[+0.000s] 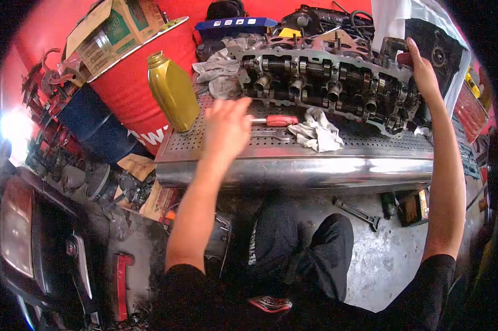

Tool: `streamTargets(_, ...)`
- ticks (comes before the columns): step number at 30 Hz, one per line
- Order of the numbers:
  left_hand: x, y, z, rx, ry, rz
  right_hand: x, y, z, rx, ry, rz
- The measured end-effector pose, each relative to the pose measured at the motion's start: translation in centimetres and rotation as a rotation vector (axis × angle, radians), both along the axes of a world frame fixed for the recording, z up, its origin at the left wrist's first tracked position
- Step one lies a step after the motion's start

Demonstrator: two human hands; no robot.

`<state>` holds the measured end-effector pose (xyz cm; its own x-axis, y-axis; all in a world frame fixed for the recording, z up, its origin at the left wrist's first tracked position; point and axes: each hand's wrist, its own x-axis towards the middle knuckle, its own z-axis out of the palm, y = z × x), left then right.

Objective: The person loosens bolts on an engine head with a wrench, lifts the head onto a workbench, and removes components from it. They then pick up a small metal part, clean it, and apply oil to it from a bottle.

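Observation:
A greasy cylinder head with its camshafts showing lies tilted on a perforated metal bench. At its right end my right hand grips the casting; some fingers are hidden behind it. My left hand, slightly blurred, hovers over the bench left of the head, fingers loosely stretched and nothing visible in them. Just right of it lies a screwdriver with a red handle, and below that a wrench. Crumpled whitish gloves rest beside these tools. A gold oil bottle stands left of my left hand.
Behind the bench are a red drum with a cardboard box on top, a blue tray and dark engine parts. A car's headlight is at the left. Another tool lies on the floor below the bench.

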<state>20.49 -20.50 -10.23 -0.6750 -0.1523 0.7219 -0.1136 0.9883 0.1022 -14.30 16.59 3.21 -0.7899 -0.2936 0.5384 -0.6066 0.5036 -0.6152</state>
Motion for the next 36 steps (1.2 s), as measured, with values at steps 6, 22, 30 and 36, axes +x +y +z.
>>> streamTargets(6,2.8,-1.4,1.4,-0.039,-0.401,0.030,1.3,-0.1,0.0,-0.006,0.010,-0.008)
streamTargets(22,0.7,-2.0,2.3,0.338,-0.688,-0.122,6.7,-1.9,0.3,0.001,-0.007,-0.159)
streamTargets(30,0.9,-2.7,2.2,0.037,-0.497,-0.298,5.6,-1.4,0.2,0.033,-0.003,-0.072)
streamTargets(36,6.6,0.6,3.2,1.005,-0.159,-0.558,12.5,-2.1,-3.7,-0.279,0.536,-0.202)
